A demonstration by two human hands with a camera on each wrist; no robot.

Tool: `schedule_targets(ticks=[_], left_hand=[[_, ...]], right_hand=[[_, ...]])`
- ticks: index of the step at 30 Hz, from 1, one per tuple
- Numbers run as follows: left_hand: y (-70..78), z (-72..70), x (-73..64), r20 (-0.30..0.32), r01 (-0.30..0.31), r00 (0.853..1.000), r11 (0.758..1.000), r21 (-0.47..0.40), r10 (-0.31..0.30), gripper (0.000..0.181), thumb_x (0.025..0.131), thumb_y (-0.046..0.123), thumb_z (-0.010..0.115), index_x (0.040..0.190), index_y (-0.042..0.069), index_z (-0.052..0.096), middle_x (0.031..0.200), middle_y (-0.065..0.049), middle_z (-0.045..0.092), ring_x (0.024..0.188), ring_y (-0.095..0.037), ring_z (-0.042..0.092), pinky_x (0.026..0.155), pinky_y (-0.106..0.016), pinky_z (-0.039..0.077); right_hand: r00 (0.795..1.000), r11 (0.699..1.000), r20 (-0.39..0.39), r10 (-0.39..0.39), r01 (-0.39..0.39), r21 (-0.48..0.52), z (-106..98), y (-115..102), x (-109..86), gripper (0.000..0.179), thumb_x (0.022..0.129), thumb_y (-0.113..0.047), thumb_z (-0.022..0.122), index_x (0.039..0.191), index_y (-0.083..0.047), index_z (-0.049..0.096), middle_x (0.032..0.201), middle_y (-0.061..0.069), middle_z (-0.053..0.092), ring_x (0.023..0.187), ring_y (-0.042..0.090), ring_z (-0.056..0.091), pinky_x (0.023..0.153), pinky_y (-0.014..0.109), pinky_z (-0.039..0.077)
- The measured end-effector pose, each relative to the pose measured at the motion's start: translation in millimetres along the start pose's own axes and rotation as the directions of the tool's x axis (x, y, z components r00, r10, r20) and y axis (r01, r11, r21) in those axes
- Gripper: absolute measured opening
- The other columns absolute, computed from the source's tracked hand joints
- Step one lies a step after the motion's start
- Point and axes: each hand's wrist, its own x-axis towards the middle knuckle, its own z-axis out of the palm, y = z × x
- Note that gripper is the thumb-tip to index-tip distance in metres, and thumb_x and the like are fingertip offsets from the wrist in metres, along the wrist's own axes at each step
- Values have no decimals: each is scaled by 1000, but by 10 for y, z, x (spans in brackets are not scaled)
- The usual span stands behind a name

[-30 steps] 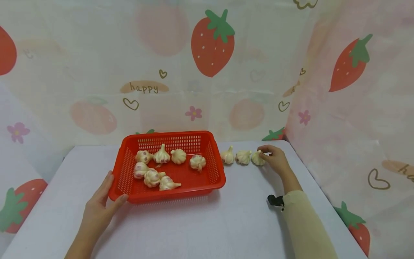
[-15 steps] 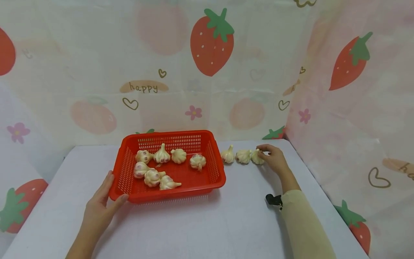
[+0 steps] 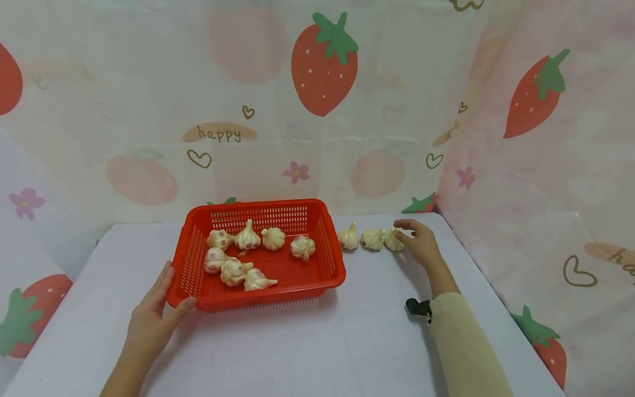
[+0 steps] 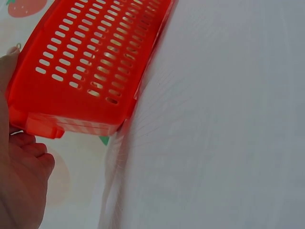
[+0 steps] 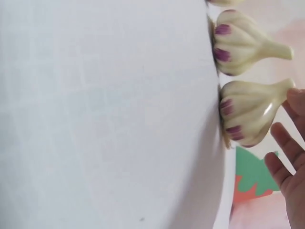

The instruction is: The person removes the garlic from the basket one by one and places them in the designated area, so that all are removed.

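Note:
My left hand [image 3: 150, 325] grips the near left corner of a red plastic basket [image 3: 258, 300], thumb at the front rim and fingers along the left side. Inside the basket lie several garlic bulbs, one of them a bulb [image 3: 247, 238] with its stem up. To its right, a row of three bulbs sits on the table. At the row's right end my right hand [image 3: 420, 242] pinches the stem of a garlic bulb [image 5: 250, 112], which stands on the white cloth with purple marks near its base. Beside it are the middle bulb [image 3: 372, 240] and the left bulb [image 3: 348, 238].
A white cloth covers the table [image 3: 297, 353]. Behind it and to the right hang curtains [image 3: 278, 110] printed with strawberries. A black strap piece [image 3: 419, 307] shows at my right wrist, by the pale sleeve [image 3: 466, 347].
The right hand and its garlic bulb have shifted slightly left, closer to the middle bulb. My left hand and the basket stay in place.

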Motion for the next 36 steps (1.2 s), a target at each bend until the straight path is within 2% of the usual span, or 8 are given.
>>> schedule_targets(ticks=[8, 15, 20, 24, 28, 31, 36], left_hand=[[15, -1, -3, 1, 0, 1000, 1000, 0, 0, 89, 96, 42, 71, 164, 26, 17, 171, 3, 18, 157, -24, 20, 103, 0, 19], [6, -3, -14, 1, -7, 1000, 1000, -2, 7, 89, 96, 42, 72, 164, 26, 18, 170, 4, 18, 157, -25, 20, 102, 1, 19], [-18, 6, 1, 2, -5, 1000, 1000, 13, 5, 87, 96, 45, 70, 164, 29, 17, 170, 6, 18, 157, -26, 21, 109, -9, 22], [-21, 4, 14, -2, -5, 1000, 1000, 17, 5, 87, 96, 47, 69, 164, 31, 17, 170, 5, 19, 157, -26, 22, 111, -21, 27], [-24, 4, 12, -2, -4, 1000, 1000, 22, 4, 87, 96, 47, 69, 164, 31, 17, 170, 4, 19, 157, -26, 22, 111, -27, 30], [-20, 6, 6, -3, -10, 1000, 1000, 21, 10, 87, 96, 45, 70, 164, 30, 18, 170, 4, 20, 157, -26, 23, 111, -23, 29], [-22, 6, 6, -10, -24, 1000, 1000, 20, 24, 87, 96, 46, 70, 164, 30, 18, 170, 5, 20, 157, -24, 22, 108, -14, 26]], right_hand=[[991, 1000, -135, 17, -16, 7, -48, -170, -70, 29, 98, -11, 69, 126, -5, 69, 128, 16, 70, 124, 33, 60, 106, 50, 48], [978, 999, -208, 1, 10, 53, -69, -420, -137, 27, 97, -12, 70, 123, -6, 70, 128, 14, 70, 124, 33, 60, 105, 53, 48], [972, 995, -234, -33, 53, 79, -18, -621, -171, 24, 98, -13, 70, 121, -7, 71, 124, 12, 72, 122, 30, 61, 104, 54, 48], [967, 991, -238, -88, 109, 78, 2, -808, -153, 23, 98, -15, 70, 120, -9, 73, 121, 11, 73, 121, 27, 63, 104, 50, 49], [966, 984, -216, -143, 162, 70, -3, -1009, -109, 24, 98, -19, 71, 120, -10, 73, 122, 8, 74, 122, 25, 63, 105, 48, 49], [964, 978, -181, -192, 204, 52, -24, -1204, -51, 25, 99, -21, 70, 122, -11, 72, 125, 5, 72, 125, 25, 61, 106, 47, 48], [951, 955, -106, -291, 296, 34, -48, -1557, 104, 27, 99, -19, 70, 124, -12, 71, 128, 5, 70, 126, 25, 60, 109, 48, 46]])
